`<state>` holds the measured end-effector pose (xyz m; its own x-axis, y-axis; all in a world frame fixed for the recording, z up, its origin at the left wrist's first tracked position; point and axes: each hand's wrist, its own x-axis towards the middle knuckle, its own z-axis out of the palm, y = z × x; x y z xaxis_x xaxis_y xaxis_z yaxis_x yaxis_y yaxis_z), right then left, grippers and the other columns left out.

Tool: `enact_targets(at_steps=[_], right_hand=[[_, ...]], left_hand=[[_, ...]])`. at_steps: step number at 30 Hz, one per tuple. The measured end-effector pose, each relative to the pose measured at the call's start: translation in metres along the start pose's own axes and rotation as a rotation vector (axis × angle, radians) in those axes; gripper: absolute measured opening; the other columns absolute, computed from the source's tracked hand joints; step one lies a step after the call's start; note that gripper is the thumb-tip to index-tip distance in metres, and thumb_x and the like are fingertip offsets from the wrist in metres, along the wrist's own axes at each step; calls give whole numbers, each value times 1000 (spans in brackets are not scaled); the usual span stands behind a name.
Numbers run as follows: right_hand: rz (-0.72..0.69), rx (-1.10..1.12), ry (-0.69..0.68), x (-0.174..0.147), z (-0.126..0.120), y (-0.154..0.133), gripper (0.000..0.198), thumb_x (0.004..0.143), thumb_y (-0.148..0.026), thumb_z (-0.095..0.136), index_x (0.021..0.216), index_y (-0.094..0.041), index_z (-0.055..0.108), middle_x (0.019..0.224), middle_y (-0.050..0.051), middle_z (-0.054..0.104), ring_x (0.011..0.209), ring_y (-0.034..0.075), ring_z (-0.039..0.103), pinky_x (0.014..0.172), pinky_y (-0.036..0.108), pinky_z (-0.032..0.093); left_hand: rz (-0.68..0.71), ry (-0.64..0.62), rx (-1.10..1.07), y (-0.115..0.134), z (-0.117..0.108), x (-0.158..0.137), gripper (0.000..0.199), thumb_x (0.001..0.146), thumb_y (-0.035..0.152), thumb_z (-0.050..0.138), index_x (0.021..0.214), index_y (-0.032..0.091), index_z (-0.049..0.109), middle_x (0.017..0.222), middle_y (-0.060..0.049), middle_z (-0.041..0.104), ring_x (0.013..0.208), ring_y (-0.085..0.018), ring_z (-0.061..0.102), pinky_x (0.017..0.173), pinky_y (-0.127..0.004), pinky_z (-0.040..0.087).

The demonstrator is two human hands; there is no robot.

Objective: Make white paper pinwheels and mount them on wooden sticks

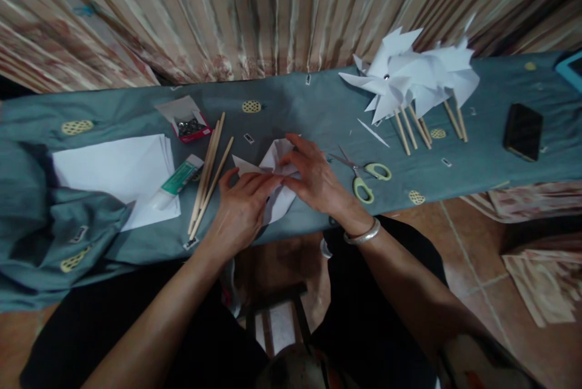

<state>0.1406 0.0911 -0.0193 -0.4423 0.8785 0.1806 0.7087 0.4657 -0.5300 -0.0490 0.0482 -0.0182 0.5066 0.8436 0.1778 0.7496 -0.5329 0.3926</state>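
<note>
Grip of L hand (243, 202) & R hand (318, 178): part-closed, holding folded wht paper (282, 204).

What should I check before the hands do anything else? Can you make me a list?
1. Left hand and right hand on the paper: ok, both touch it.
2. Middle of the paper fastened: cannot tell, the hands are in the way.
3. Scissors shut: not ok, they lie spread open.
4. Box of metal bits closed: not ok, it's open.
5. Sticks nearby: ok, beside the left hand.
</note>
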Motion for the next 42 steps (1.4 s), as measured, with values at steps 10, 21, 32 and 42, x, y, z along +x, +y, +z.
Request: enact_targets(at_steps=[10,21,32,42], right_hand=[[10,-34,114,-5,-1,-3,17,86,-29,63,99,-19,60,146,13,43,135,30,39,107,50,37],[-58,-56,110,-18,-5,-8,12,90,-21,51,94,-21,62,145,8,44,134,27,42,109,47,38],[-172,-91,77,-44,-12,-9,23,95,-23,47,104,-19,67,142,12,49,133,26,44,106,51,40],[-112,-91,37,-46,-11,-11,25,95,-23,47,106,-18,68,144,13,49,133,28,44,106,53,40]], left_hand=[[-24,21,17,-2,11,2,43,85,8,42,124,15,58,122,-12,62,113,-29,53,100,-53,35],[-11,17,54,1,8,4,37,88,12,41,118,13,62,118,-13,61,107,-30,53,98,-53,36],[-22,3,26,2,9,3,39,84,8,42,118,13,62,120,-13,62,112,-30,52,102,-56,32],[-33,0,12,2,8,3,42,83,8,43,120,18,60,122,-12,61,113,-29,52,104,-56,30]])
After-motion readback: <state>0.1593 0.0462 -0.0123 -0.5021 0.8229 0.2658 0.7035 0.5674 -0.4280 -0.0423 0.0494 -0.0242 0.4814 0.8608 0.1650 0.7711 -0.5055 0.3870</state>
